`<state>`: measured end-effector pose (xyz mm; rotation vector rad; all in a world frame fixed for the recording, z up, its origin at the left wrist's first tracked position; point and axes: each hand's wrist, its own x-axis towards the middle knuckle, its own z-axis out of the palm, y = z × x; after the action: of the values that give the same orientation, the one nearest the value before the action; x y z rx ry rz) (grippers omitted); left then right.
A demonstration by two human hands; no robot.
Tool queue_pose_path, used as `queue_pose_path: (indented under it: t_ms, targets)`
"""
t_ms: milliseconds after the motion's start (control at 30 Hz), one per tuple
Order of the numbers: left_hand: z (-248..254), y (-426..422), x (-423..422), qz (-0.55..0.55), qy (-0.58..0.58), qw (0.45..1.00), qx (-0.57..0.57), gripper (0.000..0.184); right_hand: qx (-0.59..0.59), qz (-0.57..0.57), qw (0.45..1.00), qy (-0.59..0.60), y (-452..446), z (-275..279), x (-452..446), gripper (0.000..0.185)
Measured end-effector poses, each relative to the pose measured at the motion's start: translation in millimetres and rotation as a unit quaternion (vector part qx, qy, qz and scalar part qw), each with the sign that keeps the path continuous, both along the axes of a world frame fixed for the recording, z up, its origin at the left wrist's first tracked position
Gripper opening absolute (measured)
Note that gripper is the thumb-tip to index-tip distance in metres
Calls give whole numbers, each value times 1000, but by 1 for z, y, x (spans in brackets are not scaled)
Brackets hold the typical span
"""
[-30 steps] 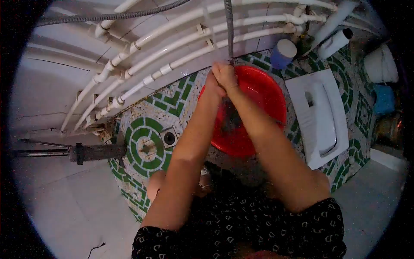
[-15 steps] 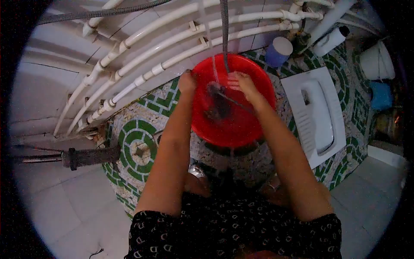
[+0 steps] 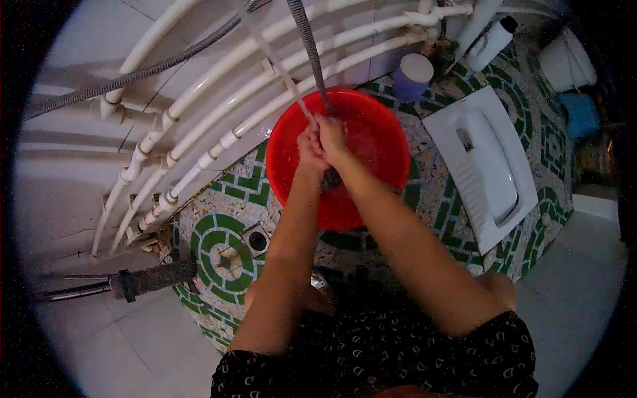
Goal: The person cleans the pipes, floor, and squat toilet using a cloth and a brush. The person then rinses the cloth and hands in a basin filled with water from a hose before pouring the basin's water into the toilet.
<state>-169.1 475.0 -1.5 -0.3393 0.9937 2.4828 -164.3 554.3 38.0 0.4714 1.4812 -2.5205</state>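
Note:
My left hand (image 3: 309,150) and my right hand (image 3: 332,138) are pressed together over the left part of a red basin (image 3: 388,142). A thin stream of water (image 3: 279,66) falls from above onto them. Their fingers look curled against each other, and whatever lies between them is hidden. Beneath my wrists, a dark object (image 3: 332,179) shows in the basin, too blurred to name. A grey ribbed hose (image 3: 307,43) hangs down into the basin just behind my hands.
White pipes (image 3: 206,160) run along the wall. A squat toilet (image 3: 488,169), a blue cup (image 3: 413,79) and a white bottle (image 3: 490,46) are on the right, near a white bucket (image 3: 568,61). A floor drain (image 3: 257,241) lies left of my left forearm.
Half a second ago my hands were apart, with my right fingers spread; now they are together again under the water. The view has shifted, and the basin sits further left in it.

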Motion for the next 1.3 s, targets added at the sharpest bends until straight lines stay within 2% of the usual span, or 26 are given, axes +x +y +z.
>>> queue_pose_path:
  t_ms: [33,67,133,167,200,233,267,333,367,467,567,667,733,767,800,900,967,1033,1100,1133,1167,1233,1267,1300]
  targets:
    - [-56,-2,-14,5,-46,998,41,46,322,50,937,128,4,-15,3,28]
    - [-88,-4,-19,12,-93,992,81,48,526,9,824,211,8,-29,6,29]
    - [14,4,-1,-6,-244,969,47,61,690,149,672,223,43,-45,23,30]
    - [58,-6,3,-16,-242,970,14,62,707,145,658,214,56,-62,35,30]
    - [79,-21,5,-27,-238,971,-17,64,726,142,642,205,68,-77,47,32]
    - [-21,-54,-28,-25,-210,977,-8,60,733,144,648,148,75,-81,70,33]
    - [-48,-76,-44,-22,-203,979,-29,57,735,176,645,113,82,-82,90,33]
    - [-65,-102,-59,-15,-189,979,-70,51,729,272,625,64,95,-88,124,34]
    - [-54,-103,-53,20,-180,974,-133,44,722,307,616,63,105,-87,125,33]
    - [-27,-100,-41,39,-192,979,-65,40,704,368,603,72,136,-59,109,31]
    - [72,-88,-9,31,-175,968,-178,37,685,424,591,45,155,-9,98,28]
    - [7,-99,-13,61,-173,970,-161,35,690,447,562,90,158,15,104,24]
    - [-32,-100,-20,7,-204,979,-13,35,709,451,536,84,167,-17,106,23]
    - [-29,-97,-21,-21,-217,974,59,35,717,452,524,83,167,-21,104,23]
    - [-28,-95,-21,-12,-174,984,28,34,723,434,528,100,166,-25,104,22]
    - [47,-61,12,21,-90,994,-52,32,728,400,544,122,154,-19,112,22]
    - [79,-46,24,39,-105,991,-78,31,723,399,556,97,154,-27,113,22]
    - [87,-39,22,37,-142,984,-99,31,715,379,570,144,158,-21,111,22]
    - [68,-36,12,15,-171,977,-129,32,703,378,584,146,162,5,113,22]
    - [31,-45,1,-2,-175,973,-151,33,694,387,594,125,159,29,117,22]
    - [1,-55,-6,-19,-179,968,-173,33,677,398,606,124,163,31,120,22]
    - [-36,-77,-11,8,-171,979,-111,34,639,416,633,137,186,15,126,22]
    - [-45,-76,-18,13,-165,983,-77,35,621,418,647,148,207,7,133,23]
    - [-29,-79,-8,-6,-81,983,-166,37,604,410,664,159,219,26,142,24]
